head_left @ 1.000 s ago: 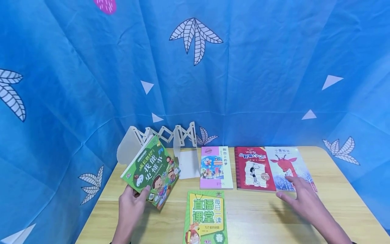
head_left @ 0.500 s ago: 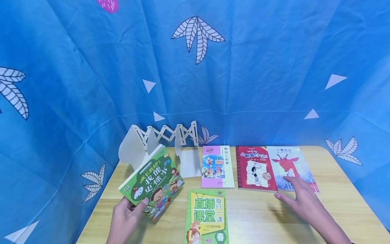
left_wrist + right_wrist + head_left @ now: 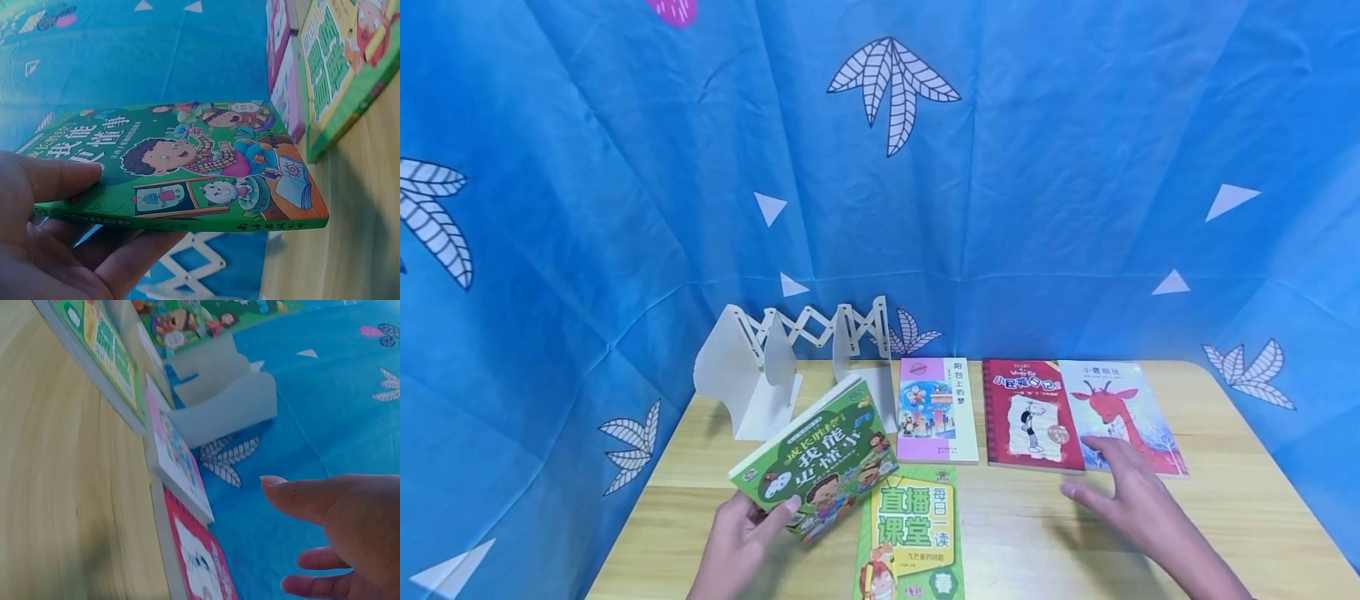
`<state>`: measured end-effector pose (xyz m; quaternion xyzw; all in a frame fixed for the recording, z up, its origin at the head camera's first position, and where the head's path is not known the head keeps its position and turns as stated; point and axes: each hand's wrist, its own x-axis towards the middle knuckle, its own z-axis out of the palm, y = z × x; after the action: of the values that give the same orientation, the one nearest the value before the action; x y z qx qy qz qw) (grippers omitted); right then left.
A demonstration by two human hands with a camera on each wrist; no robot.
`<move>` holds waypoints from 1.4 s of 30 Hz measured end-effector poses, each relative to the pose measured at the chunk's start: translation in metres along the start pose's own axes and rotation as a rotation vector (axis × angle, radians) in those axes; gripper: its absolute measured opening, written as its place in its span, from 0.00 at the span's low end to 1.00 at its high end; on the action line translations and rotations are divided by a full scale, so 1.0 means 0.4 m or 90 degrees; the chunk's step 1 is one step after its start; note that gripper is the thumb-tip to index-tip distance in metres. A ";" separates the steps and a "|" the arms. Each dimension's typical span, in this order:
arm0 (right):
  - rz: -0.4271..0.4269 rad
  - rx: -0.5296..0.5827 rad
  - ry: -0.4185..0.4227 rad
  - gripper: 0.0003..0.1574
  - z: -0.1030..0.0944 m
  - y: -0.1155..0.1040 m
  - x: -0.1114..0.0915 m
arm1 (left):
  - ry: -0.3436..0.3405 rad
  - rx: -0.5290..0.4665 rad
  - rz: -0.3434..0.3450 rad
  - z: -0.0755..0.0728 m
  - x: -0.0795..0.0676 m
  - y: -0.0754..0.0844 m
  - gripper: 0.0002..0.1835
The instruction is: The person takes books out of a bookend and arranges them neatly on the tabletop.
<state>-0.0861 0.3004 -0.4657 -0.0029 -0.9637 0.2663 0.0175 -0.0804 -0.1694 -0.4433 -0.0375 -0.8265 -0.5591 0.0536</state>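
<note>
My left hand (image 3: 748, 533) pinches a green picture book (image 3: 823, 467) by its lower left part, thumb on the cover and fingers beneath. The book is tilted in the air, and its right corner overlaps a green-and-yellow book (image 3: 913, 533) in the head view. In the left wrist view the thumb (image 3: 69, 181) lies on the cover near the spine. My right hand (image 3: 1138, 508) hovers with relaxed fingers and holds nothing. Nearest to it are a white book with a red deer (image 3: 1105, 408) and a red book (image 3: 1026, 425), both lying on the table.
A white expandable bookend rack (image 3: 722, 375) stands at the back left of the wooden table (image 3: 1225, 500). A pink-and-white book (image 3: 962, 425) lies right of it. A blue patterned curtain (image 3: 1037, 167) hangs behind the table.
My left hand has carried the green picture book rightward and toward me, away from the rack, turning it flatter. The right hand has shifted slightly left.
</note>
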 end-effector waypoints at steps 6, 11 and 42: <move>-0.043 0.036 0.004 0.53 0.025 -0.044 -0.007 | -0.032 -0.037 -0.003 0.034 0.006 0.014 0.24; -0.037 0.038 -0.006 0.55 0.028 -0.074 -0.007 | -0.072 -0.049 0.020 0.057 0.012 0.022 0.24; -0.125 0.193 -0.086 0.55 0.038 -0.187 -0.030 | -0.318 -0.064 0.084 0.171 0.015 0.077 0.22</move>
<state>-0.0744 0.2282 -0.4406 0.1117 -0.9074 0.4047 -0.0207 -0.0857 -0.0943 -0.4395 -0.2311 -0.7811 -0.5679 -0.1179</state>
